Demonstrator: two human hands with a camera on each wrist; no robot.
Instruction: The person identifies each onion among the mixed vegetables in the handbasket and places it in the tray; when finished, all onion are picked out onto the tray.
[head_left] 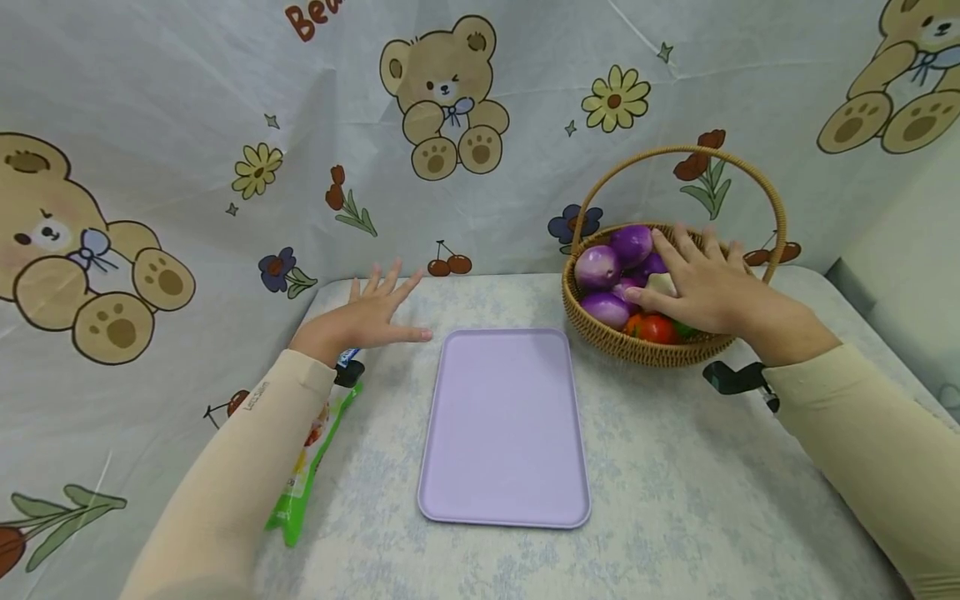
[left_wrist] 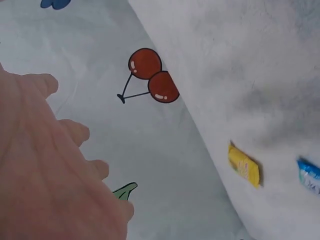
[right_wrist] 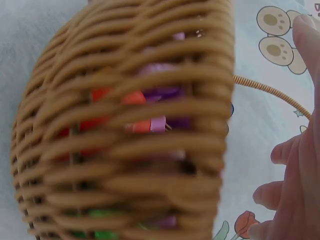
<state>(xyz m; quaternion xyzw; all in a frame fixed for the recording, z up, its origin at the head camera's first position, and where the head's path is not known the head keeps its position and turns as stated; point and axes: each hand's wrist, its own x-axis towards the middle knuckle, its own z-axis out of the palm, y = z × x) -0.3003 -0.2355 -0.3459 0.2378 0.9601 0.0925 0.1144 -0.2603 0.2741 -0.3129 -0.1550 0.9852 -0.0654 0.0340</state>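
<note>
My left hand is held over the left part of the table with its fingers spread and nothing in them. Under that wrist lies a green snack bag, partly hidden by the sleeve. The left wrist view has a small yellow packet and a blue packet on the cloth. Over the wicker basket, my right hand stretches out its fingers and covers part of the contents. Several purple eggplants and a red tomato show inside; something green is mostly hidden beneath the hand.
A flat lilac tray lies in the middle of the pale patterned table. The basket's tall arched handle rises behind the right hand. A bear-print cloth hangs along the back and left.
</note>
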